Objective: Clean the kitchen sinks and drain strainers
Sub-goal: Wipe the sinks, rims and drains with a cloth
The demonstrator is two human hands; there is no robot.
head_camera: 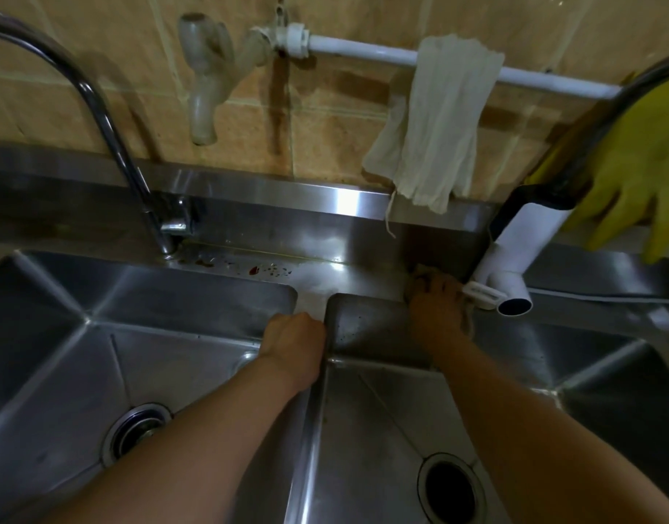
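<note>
Two steel sinks lie below me, the left sink (pixel 79 334) and the right sink (pixel 363 410), split by a narrow divider (pixel 313 296). My left hand (pixel 295 342) grips the far end of that divider, fingers curled over its edge. My right hand (pixel 437 308) holds a beige scrubbing pad (pixel 422 276) and presses it on the back ledge beside a white faucet head (pixel 514 259). The left sink's drain holds a metal strainer (pixel 136 433). The right sink's drain (pixel 450 489) is an open dark hole. Red-brown specks (pixel 255 270) dot the ledge behind the left sink.
A chrome gooseneck faucet (pixel 110 130) rises at the back left. On the tiled wall a white pipe (pixel 382 54) carries a pale cloth (pixel 435 126), and an old tap (pixel 204 77) hangs left of it. A yellow rubber glove (pixel 643 164) hangs at the right edge.
</note>
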